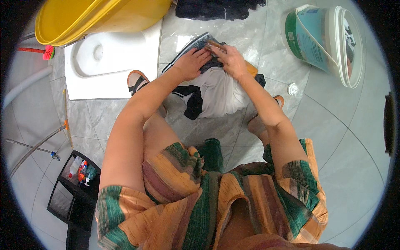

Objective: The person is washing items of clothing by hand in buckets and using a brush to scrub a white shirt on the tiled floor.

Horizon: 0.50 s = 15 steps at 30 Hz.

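Observation:
Wet clothes lie in a heap on the grey tiled floor before me: a dark garment with light stripes along its edge (187, 47) and a white cloth (218, 90) with black parts. My left hand (193, 64) rests on the dark garment, fingers spread, palm down. My right hand (230, 59) is closed around a brown brush (215, 47), which touches the dark garment just right of my left fingertips; its bristles are hidden. An orange-yellow piece (251, 68) shows beside my right wrist.
A white squat toilet (109, 62) lies at the left under a large yellow tub (103, 18). Another dark garment (215, 9) lies farther ahead. At the right stand a lidless bucket (322, 43) holding cloth and, near my foot, a round floor drain (292, 89). A black shelf (72, 190) holds bottles.

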Available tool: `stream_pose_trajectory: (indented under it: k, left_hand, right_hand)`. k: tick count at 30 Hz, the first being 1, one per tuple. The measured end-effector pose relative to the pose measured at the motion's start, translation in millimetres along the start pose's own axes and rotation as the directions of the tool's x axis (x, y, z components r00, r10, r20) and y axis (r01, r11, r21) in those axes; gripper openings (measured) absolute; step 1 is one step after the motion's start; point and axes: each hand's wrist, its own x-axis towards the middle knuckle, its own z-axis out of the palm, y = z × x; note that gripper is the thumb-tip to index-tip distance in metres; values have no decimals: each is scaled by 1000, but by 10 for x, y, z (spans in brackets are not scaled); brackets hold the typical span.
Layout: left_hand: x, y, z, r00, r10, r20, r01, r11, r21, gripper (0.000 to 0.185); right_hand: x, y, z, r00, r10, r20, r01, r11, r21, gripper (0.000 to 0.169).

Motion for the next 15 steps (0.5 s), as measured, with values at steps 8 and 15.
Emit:
stream_pose_trajectory:
  k: [8, 15]
  left_hand:
    - [143, -135, -294, 986, -154, 60, 143, 978, 154, 83]
    - [455, 96, -195, 971, -201, -132, 222, 960, 170, 65]
  right_hand:
    - [-726, 1402, -1043, 901, 393, 186, -307, 878, -367, 54]
    - [-478, 790, -734, 897, 435, 76, -442, 883, 159, 49]
